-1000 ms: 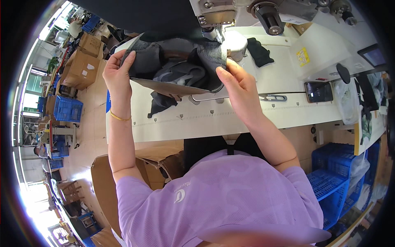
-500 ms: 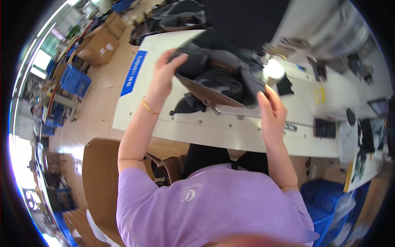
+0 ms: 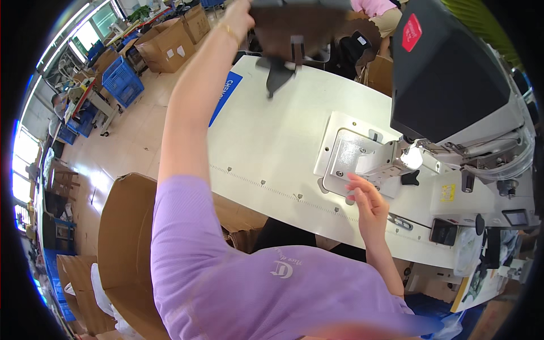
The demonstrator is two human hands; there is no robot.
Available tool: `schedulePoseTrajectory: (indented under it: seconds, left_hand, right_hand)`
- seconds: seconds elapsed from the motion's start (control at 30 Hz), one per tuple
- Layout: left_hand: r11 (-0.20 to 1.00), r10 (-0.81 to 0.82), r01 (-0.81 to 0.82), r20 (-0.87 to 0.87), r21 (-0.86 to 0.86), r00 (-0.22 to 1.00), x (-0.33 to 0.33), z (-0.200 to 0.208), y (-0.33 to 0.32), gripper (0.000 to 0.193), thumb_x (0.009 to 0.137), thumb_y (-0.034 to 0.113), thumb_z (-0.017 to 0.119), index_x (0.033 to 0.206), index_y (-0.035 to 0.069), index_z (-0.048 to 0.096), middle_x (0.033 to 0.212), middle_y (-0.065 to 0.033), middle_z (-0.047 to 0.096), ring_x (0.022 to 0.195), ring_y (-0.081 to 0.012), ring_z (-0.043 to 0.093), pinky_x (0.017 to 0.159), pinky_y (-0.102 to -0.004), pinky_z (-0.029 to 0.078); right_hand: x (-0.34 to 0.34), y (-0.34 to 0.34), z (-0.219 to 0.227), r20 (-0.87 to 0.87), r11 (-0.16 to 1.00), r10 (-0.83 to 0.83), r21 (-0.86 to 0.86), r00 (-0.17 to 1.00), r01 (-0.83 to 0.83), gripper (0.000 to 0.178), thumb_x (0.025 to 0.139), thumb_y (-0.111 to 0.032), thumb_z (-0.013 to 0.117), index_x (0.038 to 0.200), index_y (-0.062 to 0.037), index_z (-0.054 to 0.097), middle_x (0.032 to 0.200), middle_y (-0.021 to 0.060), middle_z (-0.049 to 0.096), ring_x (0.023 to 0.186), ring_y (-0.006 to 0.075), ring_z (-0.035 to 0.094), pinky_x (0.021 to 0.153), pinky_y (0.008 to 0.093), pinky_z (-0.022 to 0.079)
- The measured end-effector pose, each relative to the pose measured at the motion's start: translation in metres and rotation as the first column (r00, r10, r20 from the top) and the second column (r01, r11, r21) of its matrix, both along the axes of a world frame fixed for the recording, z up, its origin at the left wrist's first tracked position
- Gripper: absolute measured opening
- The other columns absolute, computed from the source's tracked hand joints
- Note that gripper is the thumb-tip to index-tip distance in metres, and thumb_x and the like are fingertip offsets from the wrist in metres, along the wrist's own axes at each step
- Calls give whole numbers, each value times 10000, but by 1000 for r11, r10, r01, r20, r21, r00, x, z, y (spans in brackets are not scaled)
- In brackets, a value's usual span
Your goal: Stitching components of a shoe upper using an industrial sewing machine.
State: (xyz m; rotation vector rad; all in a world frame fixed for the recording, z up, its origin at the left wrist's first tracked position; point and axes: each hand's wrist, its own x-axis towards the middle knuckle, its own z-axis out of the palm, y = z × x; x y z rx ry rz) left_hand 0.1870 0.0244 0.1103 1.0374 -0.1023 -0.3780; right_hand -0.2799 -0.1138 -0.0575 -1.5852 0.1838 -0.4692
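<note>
Far out at the top edge, my left hand (image 3: 241, 18) is closed on a dark grey and brown bag-like sewn piece (image 3: 283, 31), partly cut off by the frame. A dark strap or flap (image 3: 277, 76) dangles from its underside over the table's far side. Nothing is in my right hand (image 3: 369, 207); its fingers are apart, just in front of the lit metal plate of a sewing machine (image 3: 453, 85). A small black piece (image 3: 411, 178) lies by the machine's lamp.
On the white table (image 3: 272, 141), snips (image 3: 401, 222) and a dark phone (image 3: 443, 231) lie at the near right. A cardboard box (image 3: 124, 226) stands at my left. Blue crates (image 3: 122, 81) sit on the floor beyond. Another person (image 3: 381, 14) is at the far side.
My left hand has carried the bag-like piece away from me to the far edge. My right hand has let go of it and moved back nearer. The view has shifted, showing the machine.
</note>
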Motion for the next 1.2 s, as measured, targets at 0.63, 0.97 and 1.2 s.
schedulePoseTrajectory:
  seconds: [0.63,0.97,1.2]
  left_hand:
    - [-308,673,-837,725,452,144,-169,-282,533,322,787,201,610,986,-47,562,963,-149,582,908,-258,567,798,-353,472]
    - [-426,828,7,386,905,407,-592,-541,639,442,844,310,599,1096,-53,587,1115,-235,617,1037,-362,603,884,-444,492]
    - [250,938,460,-330,852,101,-719,-712,572,619,910,485,433,1348,48,430,1300,-205,508,1211,-356,493,961,-467,433]
  right_hand:
    - [65,100,-18,-147,740,462,-480,874,-472,144,887,-56,553,1004,6,609,1077,134,639,851,228,640,740,292,501]
    - [124,237,-66,1,396,683,-841,730,-369,133,791,-56,604,907,7,615,1076,134,623,974,306,582,844,383,486]
    - [179,287,-78,85,344,698,-911,711,-229,245,783,-97,620,1007,3,609,1089,166,617,1037,348,559,911,413,455]
